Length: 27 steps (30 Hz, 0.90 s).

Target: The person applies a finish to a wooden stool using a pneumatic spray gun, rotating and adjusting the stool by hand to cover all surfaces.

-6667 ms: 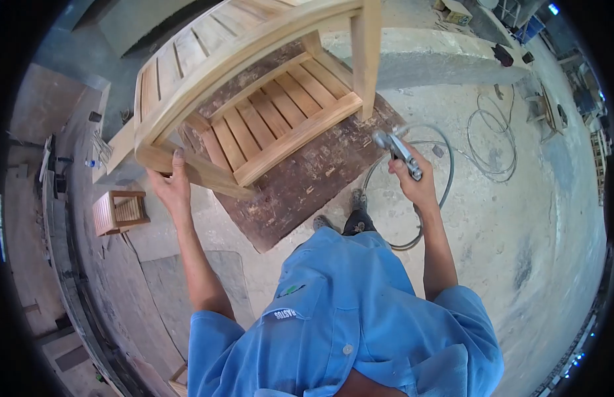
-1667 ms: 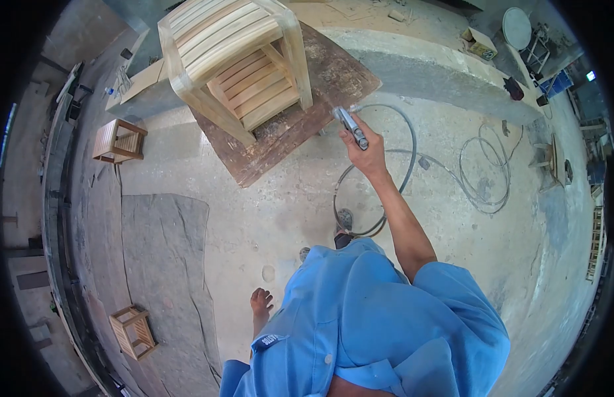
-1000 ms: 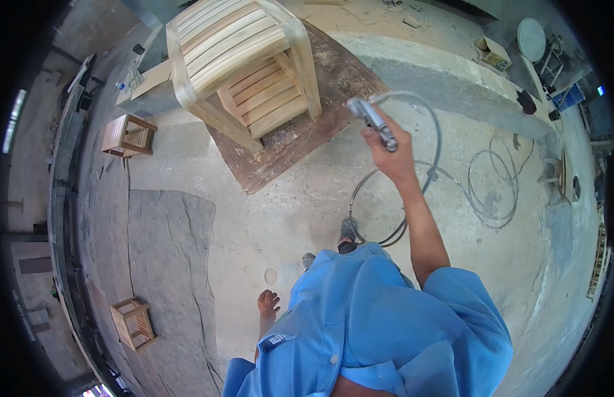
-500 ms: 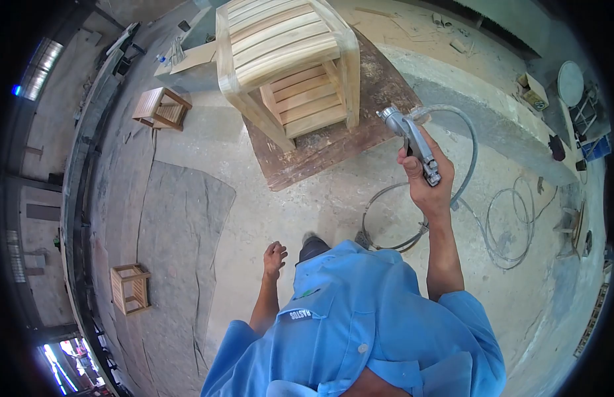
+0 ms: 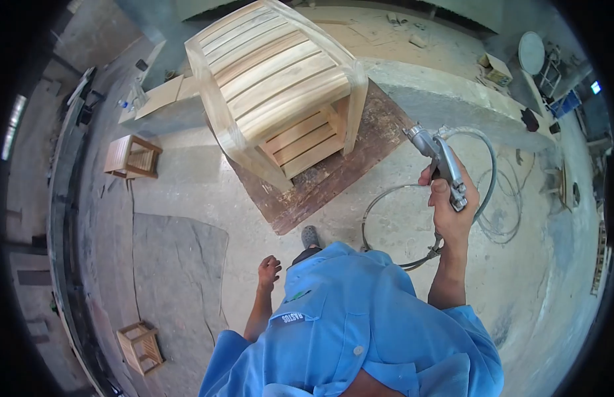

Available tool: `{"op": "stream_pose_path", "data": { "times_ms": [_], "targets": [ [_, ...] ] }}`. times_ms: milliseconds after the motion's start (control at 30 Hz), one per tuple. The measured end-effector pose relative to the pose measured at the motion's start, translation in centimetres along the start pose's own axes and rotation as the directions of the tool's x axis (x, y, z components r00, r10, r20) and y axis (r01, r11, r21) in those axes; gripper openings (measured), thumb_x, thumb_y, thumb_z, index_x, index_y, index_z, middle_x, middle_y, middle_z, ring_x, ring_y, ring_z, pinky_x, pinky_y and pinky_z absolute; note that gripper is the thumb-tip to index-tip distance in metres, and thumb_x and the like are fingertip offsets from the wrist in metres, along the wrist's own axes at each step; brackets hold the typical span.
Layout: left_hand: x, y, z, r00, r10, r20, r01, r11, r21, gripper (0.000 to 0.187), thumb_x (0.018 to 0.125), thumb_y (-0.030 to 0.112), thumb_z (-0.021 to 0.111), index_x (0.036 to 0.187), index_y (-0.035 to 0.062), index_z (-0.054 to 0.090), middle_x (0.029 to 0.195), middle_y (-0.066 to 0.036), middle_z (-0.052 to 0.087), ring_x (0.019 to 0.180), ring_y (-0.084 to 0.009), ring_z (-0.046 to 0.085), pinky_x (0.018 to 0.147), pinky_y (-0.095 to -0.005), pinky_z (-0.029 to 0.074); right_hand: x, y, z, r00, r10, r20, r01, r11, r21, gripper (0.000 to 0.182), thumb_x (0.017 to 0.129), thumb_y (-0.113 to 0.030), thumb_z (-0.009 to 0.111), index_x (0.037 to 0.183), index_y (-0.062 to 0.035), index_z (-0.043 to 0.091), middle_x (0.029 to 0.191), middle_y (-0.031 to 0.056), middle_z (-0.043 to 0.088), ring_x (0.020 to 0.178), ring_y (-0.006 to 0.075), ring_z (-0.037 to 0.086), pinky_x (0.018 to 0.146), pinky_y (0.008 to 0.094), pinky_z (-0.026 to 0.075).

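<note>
My right hand (image 5: 454,205) is wrapped round the handle of a silver spray gun (image 5: 439,159), whose nozzle points up and left toward a slatted wooden stool (image 5: 280,73). A grey hose (image 5: 492,165) loops from the gun past my wrist. The stool stands upright on a worn brown board (image 5: 380,142), and the gun is apart from it. At my left side, my left hand (image 5: 269,271) hangs with its fingers loosely bent and apart, holding nothing.
Two small wooden stools (image 5: 133,157) (image 5: 140,347) stand on the left floor beside a grey sheet (image 5: 178,264). Hose coils (image 5: 512,225) lie at the right. A low concrete ledge (image 5: 446,96) runs behind the board, with an open carton (image 5: 495,69) at the far right.
The view has shifted and turned, so the large stool looks nearer. My right hand and the spray gun now appear farther right and lower. The left hand has hardly moved.
</note>
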<state>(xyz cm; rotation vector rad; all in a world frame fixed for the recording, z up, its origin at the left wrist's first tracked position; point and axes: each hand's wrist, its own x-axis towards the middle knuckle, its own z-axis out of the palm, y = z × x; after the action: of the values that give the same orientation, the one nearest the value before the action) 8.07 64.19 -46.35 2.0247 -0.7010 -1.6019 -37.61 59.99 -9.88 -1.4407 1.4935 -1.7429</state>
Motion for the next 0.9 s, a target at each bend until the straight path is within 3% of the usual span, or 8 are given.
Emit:
{"op": "stream_pose_path", "data": {
  "times_ms": [167,267,300,533,600,700,833,900],
  "targets": [
    [4.2,2.0,-4.9,0.997,0.047,0.054,-0.049,0.998,0.032,0.042,0.095,0.038,0.064,0.126,0.0119,0.06,0.096,-0.002,0.067,0.077,-0.012,0.063,0.051,-0.0245,0.041,-1.9,-2.8,5.2,0.979,0.047,0.199,-0.059,0.997,0.051,0.063,0.08,-0.021,0.082,0.134,0.0037,0.059,0.097,0.0119,0.07,0.081,0.0144,0.067,0.074,0.027,0.053],
    [7.2,3.7,-7.0,0.991,0.031,0.134,-0.051,0.988,0.148,0.056,0.093,0.049,0.061,0.137,0.0157,0.052,0.123,-0.009,0.065,0.11,-0.0276,0.064,0.084,-0.0496,0.048,-1.7,-5.7,7.9,0.917,0.011,0.399,-0.031,0.999,0.042,0.075,0.067,-0.017,0.087,0.133,0.0034,0.06,0.099,0.0162,0.071,0.082,0.0215,0.071,0.074,0.0301,0.054],
    [7.7,4.6,-7.0,0.993,0.018,0.117,-0.037,0.987,0.159,0.052,0.094,0.046,0.06,0.135,0.0158,0.053,0.122,-0.008,0.065,0.11,-0.0259,0.064,0.083,-0.0482,0.048,-1.5,-6.5,8.6,0.887,-0.008,0.463,-0.014,0.999,0.045,0.079,0.062,-0.015,0.088,0.133,0.0031,0.06,0.1,0.0175,0.071,0.083,0.0242,0.072,0.074,0.0314,0.054],
    [7.8,7.4,-4.2,0.991,0.045,0.123,-0.054,0.996,0.073,0.049,0.094,0.044,0.062,0.132,0.0143,0.056,0.116,-0.006,0.065,0.106,-0.021,0.063,0.081,-0.0432,0.049,-0.3,-6.7,10.3,0.827,-0.028,0.562,-0.029,0.995,0.093,0.08,0.062,-0.017,0.089,0.134,0.0012,0.059,0.103,0.0193,0.071,0.088,0.0295,0.073,0.076,0.0343,0.054],
    [8.1,7.0,-3.1,0.965,0.237,0.114,-0.238,0.971,0.002,0.048,0.096,0.033,0.062,0.133,0.0042,0.053,0.112,-0.009,0.065,0.1,-0.0186,0.063,0.079,-0.0348,0.052,-0.2,-5.6,9.5,0.855,-0.041,0.518,0.004,0.997,0.073,0.077,0.065,-0.018,0.088,0.135,0.0012,0.059,0.1,0.0179,0.072,0.086,0.0258,0.073,0.076,0.0333,0.055],
    [5.8,12.6,0.6,0.82,0.573,0.005,-0.573,0.82,0.002,0.059,0.097,0.028,0.064,0.141,-0.0056,0.044,0.125,-0.016,0.062,0.113,-0.0262,0.061,0.1,-0.037,0.047,-0.8,-3.4,7.6,0.932,0.037,0.361,-0.051,0.998,0.03,0.069,0.074,-0.02,0.084,0.135,0.0014,0.059,0.095,0.0153,0.072,0.084,0.0194,0.071,0.075,0.0308,0.055],
    [-3.8,29.7,6.1,0.321,0.936,-0.143,-0.935,0.337,0.113,0.063,0.097,0.028,0.064,0.145,-0.0045,0.039,0.132,-0.02,0.057,0.12,-0.0269,0.056,0.104,-0.0392,0.042,-1.2,-0.9,5.0,0.977,0.108,0.183,-0.108,0.994,-0.008,0.057,0.088,-0.024,0.078,0.135,0.0021,0.059,0.091,0.0119,0.071,0.081,0.013,0.067,0.073,0.0272,0.054],
    [-5.9,33.8,7.0,0.343,0.931,-0.121,-0.932,0.354,0.077,0.062,0.097,0.027,0.065,0.144,-0.0037,0.039,0.131,-0.019,0.057,0.118,-0.0254,0.056,0.103,-0.0376,0.042,-1.8,0.2,4.5,0.977,0.131,0.168,-0.134,0.991,0.007,0.054,0.09,-0.025,0.075,0.135,0.0025,0.058,0.091,0.0114,0.071,0.081,0.0128,0.067,0.073,0.0266,0.053]
  ]
}}
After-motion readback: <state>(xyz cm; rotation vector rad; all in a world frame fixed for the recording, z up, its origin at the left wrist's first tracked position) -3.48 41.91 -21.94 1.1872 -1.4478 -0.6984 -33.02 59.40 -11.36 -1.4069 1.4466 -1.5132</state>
